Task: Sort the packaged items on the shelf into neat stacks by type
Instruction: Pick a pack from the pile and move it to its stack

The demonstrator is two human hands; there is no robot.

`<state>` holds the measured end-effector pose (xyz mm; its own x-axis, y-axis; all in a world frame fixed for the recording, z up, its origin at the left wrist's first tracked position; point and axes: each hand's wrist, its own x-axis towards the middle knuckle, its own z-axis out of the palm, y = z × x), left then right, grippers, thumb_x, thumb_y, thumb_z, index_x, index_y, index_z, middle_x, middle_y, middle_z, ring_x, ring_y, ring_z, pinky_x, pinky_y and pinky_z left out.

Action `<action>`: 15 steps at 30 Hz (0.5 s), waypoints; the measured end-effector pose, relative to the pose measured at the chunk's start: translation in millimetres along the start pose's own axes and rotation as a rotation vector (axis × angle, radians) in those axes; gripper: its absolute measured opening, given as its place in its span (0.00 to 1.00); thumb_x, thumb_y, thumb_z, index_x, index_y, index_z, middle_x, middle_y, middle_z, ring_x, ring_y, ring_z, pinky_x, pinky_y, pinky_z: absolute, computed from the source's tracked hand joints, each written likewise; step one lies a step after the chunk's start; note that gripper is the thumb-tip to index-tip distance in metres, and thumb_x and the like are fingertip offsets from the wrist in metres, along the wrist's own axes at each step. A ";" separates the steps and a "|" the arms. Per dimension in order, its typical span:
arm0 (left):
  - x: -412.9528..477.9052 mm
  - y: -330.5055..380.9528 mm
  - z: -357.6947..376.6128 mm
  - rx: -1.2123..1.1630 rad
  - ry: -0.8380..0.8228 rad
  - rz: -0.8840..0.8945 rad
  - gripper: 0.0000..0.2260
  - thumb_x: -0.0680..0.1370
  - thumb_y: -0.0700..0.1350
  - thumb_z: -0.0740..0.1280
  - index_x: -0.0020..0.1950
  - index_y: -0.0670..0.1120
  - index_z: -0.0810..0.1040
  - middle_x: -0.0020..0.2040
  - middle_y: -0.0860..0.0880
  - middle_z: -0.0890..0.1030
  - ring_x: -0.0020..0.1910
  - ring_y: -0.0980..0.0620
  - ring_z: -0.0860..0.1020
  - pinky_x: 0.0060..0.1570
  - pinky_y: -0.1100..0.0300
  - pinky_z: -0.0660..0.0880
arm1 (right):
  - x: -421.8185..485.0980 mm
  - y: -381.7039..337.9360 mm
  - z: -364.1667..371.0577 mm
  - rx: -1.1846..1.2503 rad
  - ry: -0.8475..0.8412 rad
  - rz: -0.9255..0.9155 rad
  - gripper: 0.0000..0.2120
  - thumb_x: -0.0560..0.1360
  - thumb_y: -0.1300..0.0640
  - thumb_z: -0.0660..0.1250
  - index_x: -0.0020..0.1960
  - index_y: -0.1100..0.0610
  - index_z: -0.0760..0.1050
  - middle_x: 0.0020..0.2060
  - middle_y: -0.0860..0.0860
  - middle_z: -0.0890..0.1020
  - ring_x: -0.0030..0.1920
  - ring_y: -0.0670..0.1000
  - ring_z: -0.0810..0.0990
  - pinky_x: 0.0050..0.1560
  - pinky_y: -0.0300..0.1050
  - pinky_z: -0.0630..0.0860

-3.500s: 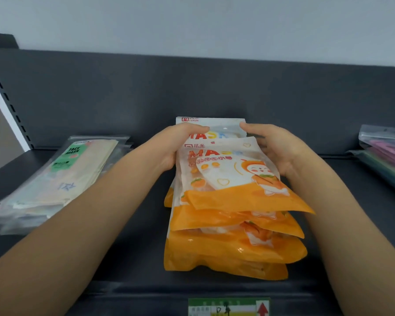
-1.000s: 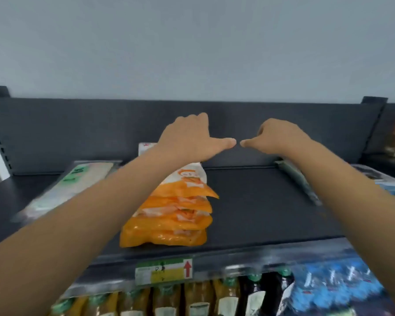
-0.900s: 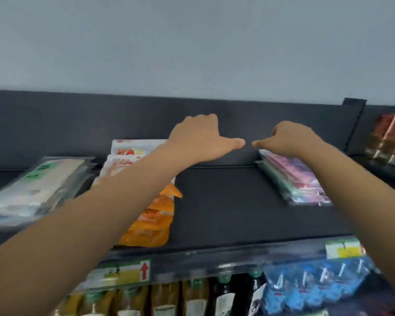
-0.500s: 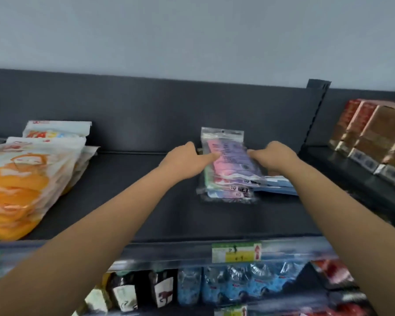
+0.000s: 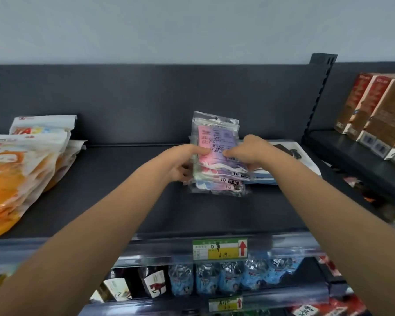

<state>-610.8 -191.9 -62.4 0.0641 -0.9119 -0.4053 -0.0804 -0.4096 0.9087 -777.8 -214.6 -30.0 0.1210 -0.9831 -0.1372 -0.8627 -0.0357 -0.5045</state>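
Observation:
A stack of clear pouches with pink and purple contents [image 5: 217,165] lies on the dark shelf [image 5: 128,192], right of centre. My left hand [image 5: 183,160] grips the stack's left edge, thumb on top of the upper pouch. My right hand [image 5: 251,151] holds the right edge, thumb also on the top pouch. The top pouch's far end is tilted up against the back panel. A pile of orange and white mask pouches [image 5: 21,169] lies at the shelf's far left.
Flat white and blue packs [image 5: 290,160] lie just right of the clear stack. Brown and red boxes [image 5: 379,110] stand on the neighbouring shelf at right. Bottles [image 5: 214,281] fill the lower shelf beneath a price label [image 5: 219,248].
I have turned from the orange pile to the right. Both hands left it, reached across the shelf and took hold of the clear pouch stack, whose top pouch now tilts up.

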 end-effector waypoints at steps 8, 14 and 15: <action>-3.5 -1.9 -8.7 0.026 0.018 -0.021 0.07 0.73 0.45 0.71 0.48 0.47 0.77 0.44 0.47 0.79 0.36 0.50 0.75 0.33 0.60 0.72 | -8.7 -10.1 1.8 0.012 -0.014 -0.036 0.15 0.75 0.49 0.68 0.37 0.57 0.69 0.30 0.52 0.75 0.30 0.52 0.75 0.37 0.45 0.75; -15.0 -15.2 -60.2 0.025 0.099 0.004 0.11 0.71 0.44 0.71 0.52 0.45 0.79 0.48 0.44 0.81 0.42 0.47 0.78 0.49 0.54 0.76 | -14.4 -40.9 26.0 0.116 -0.097 -0.118 0.12 0.74 0.48 0.69 0.44 0.57 0.75 0.44 0.53 0.81 0.47 0.53 0.80 0.54 0.50 0.81; -17.8 -18.5 -68.0 0.024 0.111 0.003 0.12 0.71 0.45 0.71 0.53 0.45 0.78 0.48 0.44 0.81 0.43 0.47 0.78 0.49 0.53 0.76 | -16.3 -47.0 31.7 0.115 -0.107 -0.133 0.14 0.73 0.48 0.69 0.50 0.58 0.76 0.49 0.53 0.81 0.50 0.54 0.81 0.54 0.51 0.80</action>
<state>-542.9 -166.3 -65.2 0.1731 -0.9054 -0.3878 -0.1046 -0.4084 0.9068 -723.7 -191.2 -31.0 0.2866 -0.9463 -0.1497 -0.7746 -0.1369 -0.6174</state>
